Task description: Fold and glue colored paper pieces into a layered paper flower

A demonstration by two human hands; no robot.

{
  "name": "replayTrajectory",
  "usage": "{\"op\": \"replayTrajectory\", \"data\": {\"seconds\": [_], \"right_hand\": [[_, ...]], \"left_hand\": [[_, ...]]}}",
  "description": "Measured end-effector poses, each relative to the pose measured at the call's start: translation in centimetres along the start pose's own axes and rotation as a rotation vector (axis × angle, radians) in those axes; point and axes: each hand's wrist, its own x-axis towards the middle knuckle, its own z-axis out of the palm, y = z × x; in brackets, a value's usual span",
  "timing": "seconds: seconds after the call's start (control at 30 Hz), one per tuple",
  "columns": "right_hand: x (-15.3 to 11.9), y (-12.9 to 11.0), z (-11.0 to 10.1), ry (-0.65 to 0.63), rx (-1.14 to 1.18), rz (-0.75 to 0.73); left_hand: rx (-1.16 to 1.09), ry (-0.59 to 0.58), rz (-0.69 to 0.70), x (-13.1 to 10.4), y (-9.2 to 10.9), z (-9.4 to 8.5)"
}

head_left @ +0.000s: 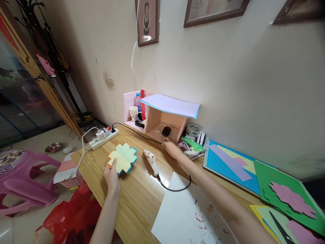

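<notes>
My left hand grips the lower left edge of a layered paper flower, pale yellow on top with blue and orange edges showing. The thumb lies on its petals. My right hand is stretched to the front of the cardboard box, its fingers closed at the black cord. A white glue gun lies on the table between my hands. Its cord loops toward my right forearm and passes behind it. A dark oval object sits inside the peach-coloured box, just beyond my right fingers.
A lilac sheet roofs the box. Cups and a bottle stand left of it. A power strip lies at the left edge. Coloured papers, scissors and a stained white sheet lie on the right.
</notes>
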Motion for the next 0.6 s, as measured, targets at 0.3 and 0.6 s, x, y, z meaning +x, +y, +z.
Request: {"op": "replayTrajectory", "data": {"seconds": [0.3,0.6], "right_hand": [[0.5,-0.2,-0.3,0.019,-0.159,-0.146],[-1.7,-0.1,-2.0,0.115,-0.25,-0.253]], "left_hand": [[0.007,-0.021,-0.019,-0.2,-0.3,0.0],[0.001,-0.07,-0.028,-1.1,0.1,0.3]]}}
